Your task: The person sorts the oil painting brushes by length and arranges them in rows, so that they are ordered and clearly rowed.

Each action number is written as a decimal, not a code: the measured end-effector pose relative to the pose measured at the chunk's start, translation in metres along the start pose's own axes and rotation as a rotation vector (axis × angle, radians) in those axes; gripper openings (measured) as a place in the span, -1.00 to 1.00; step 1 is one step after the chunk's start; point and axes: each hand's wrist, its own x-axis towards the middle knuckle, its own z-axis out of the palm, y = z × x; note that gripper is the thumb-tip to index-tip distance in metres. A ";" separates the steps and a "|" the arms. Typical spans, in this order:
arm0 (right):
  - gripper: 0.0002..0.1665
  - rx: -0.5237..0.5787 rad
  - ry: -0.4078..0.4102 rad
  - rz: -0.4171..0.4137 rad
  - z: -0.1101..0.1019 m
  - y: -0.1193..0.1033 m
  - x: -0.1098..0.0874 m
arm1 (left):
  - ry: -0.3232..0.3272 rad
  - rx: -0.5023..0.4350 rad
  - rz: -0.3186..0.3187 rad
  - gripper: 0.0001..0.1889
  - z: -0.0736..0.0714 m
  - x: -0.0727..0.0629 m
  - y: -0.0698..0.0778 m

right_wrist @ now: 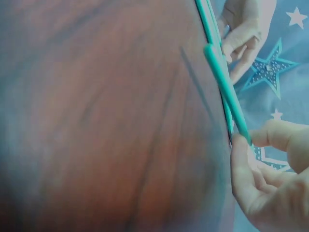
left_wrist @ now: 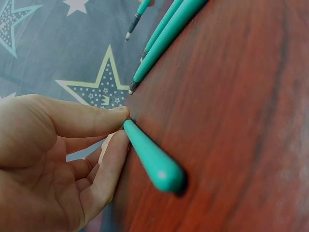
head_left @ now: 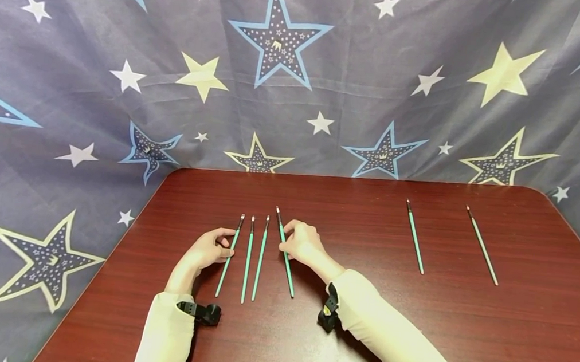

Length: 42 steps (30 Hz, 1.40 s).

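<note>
My left hand [head_left: 207,249] pinches a thin teal-handled paintbrush [head_left: 224,271] between thumb and finger, and in the left wrist view its rounded handle end [left_wrist: 157,164] points toward the camera. On the right side of the group, my right hand [head_left: 305,244] grips another teal paintbrush [head_left: 288,276] near its middle. That handle [right_wrist: 224,89] slants off the tabletop in the right wrist view. Between the hands lie two more paintbrushes, one [head_left: 247,266] nearer the left and one [head_left: 260,262] beside it. All have dark ferrules and small pale tips pointing away from me.
Two further teal paintbrushes lie apart on the right side, one [head_left: 416,241] and one [head_left: 484,251] farther right. The reddish-brown wooden table [head_left: 369,222] ends at a star-patterned grey cloth [head_left: 296,112] hanging behind it. Each wrist wears a black strap with a camera.
</note>
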 end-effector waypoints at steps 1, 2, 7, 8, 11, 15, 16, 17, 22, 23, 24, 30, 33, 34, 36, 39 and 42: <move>-0.66 0.021 0.003 -0.001 -0.002 0.001 0.001 | 0.000 0.000 0.002 -0.46 0.000 0.000 0.000; -0.66 0.042 0.006 -0.001 -0.004 0.002 0.001 | 0.002 -0.004 0.000 -0.46 0.000 0.000 -0.001; -0.65 0.102 0.022 0.021 -0.015 0.008 0.004 | 0.007 -0.005 -0.001 -0.46 0.000 0.000 -0.001; -0.65 0.109 0.024 0.029 -0.018 0.009 0.005 | 0.009 -0.008 -0.005 -0.46 0.000 0.001 -0.001; -0.66 0.133 0.032 0.056 -0.024 0.013 0.008 | 0.004 -0.002 -0.003 -0.46 0.000 0.001 -0.001; -0.66 0.143 0.051 0.088 -0.032 0.020 0.012 | -0.001 -0.007 -0.006 -0.46 0.000 0.001 -0.001; -0.65 0.142 0.056 0.093 -0.034 0.022 0.013 | -0.002 -0.008 -0.006 -0.46 0.000 0.001 -0.001; -0.65 0.143 0.061 0.100 -0.036 0.023 0.014 | -0.002 -0.009 -0.005 -0.46 0.000 0.001 -0.001; -0.63 0.149 0.077 0.120 -0.046 0.030 0.017 | 0.001 -0.004 0.000 -0.46 0.000 0.000 -0.001; -0.63 0.154 0.079 0.126 -0.048 0.031 0.018 | 0.001 -0.004 0.001 -0.46 0.000 0.000 -0.001; -0.62 0.150 0.080 0.132 -0.050 0.031 0.018 | 0.001 -0.003 0.000 -0.46 0.000 0.000 -0.001; -0.61 0.138 0.100 0.166 -0.060 0.035 0.021 | 0.005 -0.003 -0.002 -0.46 0.000 0.001 -0.001; -0.62 0.152 0.113 0.176 -0.061 0.039 0.023 | 0.004 -0.003 0.000 -0.46 0.000 0.000 -0.001; -0.63 0.158 0.116 0.181 -0.061 0.041 0.024 | 0.004 -0.003 -0.001 -0.46 0.000 0.000 -0.001; -0.63 0.169 0.124 0.191 -0.062 0.044 0.026 | 0.002 -0.002 0.001 -0.46 0.000 0.000 0.000; -0.63 0.180 0.134 0.204 -0.062 0.048 0.028 | 0.005 -0.002 -0.001 -0.46 0.000 -0.001 0.000; -0.64 0.185 0.141 0.214 -0.063 0.051 0.030 | 0.007 -0.004 -0.004 -0.46 0.000 -0.001 0.001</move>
